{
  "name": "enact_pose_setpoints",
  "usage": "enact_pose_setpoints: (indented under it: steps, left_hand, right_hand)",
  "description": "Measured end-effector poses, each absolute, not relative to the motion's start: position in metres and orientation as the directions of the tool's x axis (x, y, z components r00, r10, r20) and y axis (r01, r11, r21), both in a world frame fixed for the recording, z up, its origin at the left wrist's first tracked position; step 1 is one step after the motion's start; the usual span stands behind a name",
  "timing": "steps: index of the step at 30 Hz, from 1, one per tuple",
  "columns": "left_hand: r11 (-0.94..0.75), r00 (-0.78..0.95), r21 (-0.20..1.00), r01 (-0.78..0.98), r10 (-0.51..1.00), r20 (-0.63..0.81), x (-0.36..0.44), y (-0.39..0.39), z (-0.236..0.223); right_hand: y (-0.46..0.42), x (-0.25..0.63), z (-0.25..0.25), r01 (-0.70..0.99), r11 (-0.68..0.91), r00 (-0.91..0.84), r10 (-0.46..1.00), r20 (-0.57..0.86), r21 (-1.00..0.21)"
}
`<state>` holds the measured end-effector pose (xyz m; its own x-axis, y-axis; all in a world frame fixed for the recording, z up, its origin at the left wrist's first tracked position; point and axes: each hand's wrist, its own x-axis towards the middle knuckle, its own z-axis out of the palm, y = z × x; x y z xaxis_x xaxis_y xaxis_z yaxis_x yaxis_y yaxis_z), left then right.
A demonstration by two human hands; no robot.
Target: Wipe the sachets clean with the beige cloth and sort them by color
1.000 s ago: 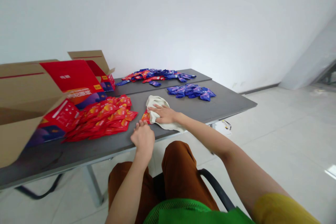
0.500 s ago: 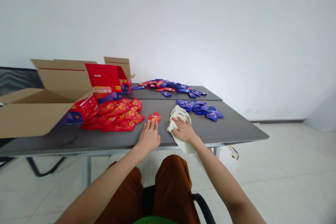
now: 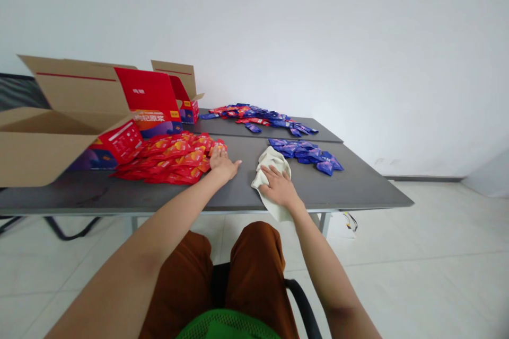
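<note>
**Hands and sachets at the tabletop, seen from above.** My left hand (image 3: 222, 165) lies palm down and open, with the fingers close together and the thumb out to the side. Its fingertips reach the near right edge of the loose pile of red sachets (image 3: 170, 158), and I see nothing gripped in it. My right hand (image 3: 279, 188) lies palm down with the fingers spread, pressed on a crumpled cream cloth (image 3: 274, 164) and not closed around it. The cloth lies just right of the left hand, and one end hangs over the near edge of the grey tabletop (image 3: 358, 190).

Beyond the cloth, touching it, is a cluster of blue sachets (image 3: 306, 152). A scattered band of mixed red and blue sachets (image 3: 258, 118) lies farther back, on a second table section. At far left, an open cardboard shipping box (image 3: 63, 95) stands beside the red sachets, with a red printed carton (image 3: 147, 98) against it. Below the tabletop, my brown trousers (image 3: 254, 270) and a black chair armrest (image 3: 304, 304) show.
</note>
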<state>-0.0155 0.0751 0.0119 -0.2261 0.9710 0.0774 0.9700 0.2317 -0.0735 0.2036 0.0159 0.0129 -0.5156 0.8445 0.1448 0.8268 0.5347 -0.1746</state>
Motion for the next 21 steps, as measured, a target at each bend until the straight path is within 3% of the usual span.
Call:
enact_pose_setpoints:
  steps: [4,10,16,21]
  left_hand:
    - [0.264,-0.26,-0.101,0.959,0.964,0.044,-0.014,0.094,0.011]
    - [0.271,-0.28,0.093,0.958,0.954,0.106,-0.013,0.121,0.009]
    - [0.435,-0.47,0.216,0.874,0.871,0.145,0.009,0.132,0.01]
    - [0.286,-0.353,0.273,0.919,0.904,0.242,0.03,0.132,0.01]
  right_hand:
    - [0.017,0.204,0.013,0.821,0.539,-0.519,0.842,0.15,-0.186]
    - [0.017,0.203,0.012,0.815,0.548,-0.525,0.836,0.161,-0.188]
    - [0.018,0.204,0.011,0.821,0.545,-0.523,0.837,0.16,-0.169]
    - [0.02,0.205,0.009,0.821,0.551,-0.529,0.833,0.162,-0.151]
